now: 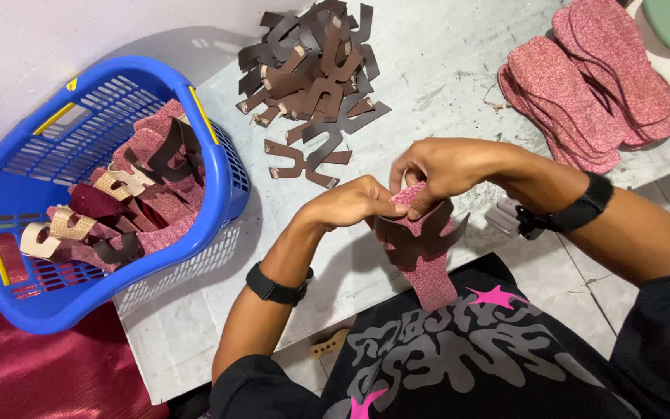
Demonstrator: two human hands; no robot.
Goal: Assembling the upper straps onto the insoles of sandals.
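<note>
Pale grey and scuffed, our worktable [443,70] fills most of the view from above, with a white wall behind it and a red cloth [40,372] lying to the left below its edge. We hold a pink glittery sandal insole [432,275] between both hands near the middle of the table's front edge, its heel end pointing down toward our black printed shirt [467,357]. A dark brown strap piece [420,237] with forked arms lies across the insole's upper part. Our left hand [347,203] grips the left side of the strap and insole, fingers curled closed on them. Our right hand [436,167] pinches the toe end of the insole from above, thumb and fingers pressed together on it. The two hands touch each other over the work. Each wrist wears a black band. Just beyond our hands, toward the wall, sits a loose heap of brown strap pieces [316,70] of the same forked shape. At the far right of the table lies a fanned stack of pink insoles [583,93], well apart from our hands. At the left, hanging partly over the table's corner, stands a blue plastic basket [48,295] with slotted walls and yellow trim, holding pink insoles with brown or tan straps on them.
</note>
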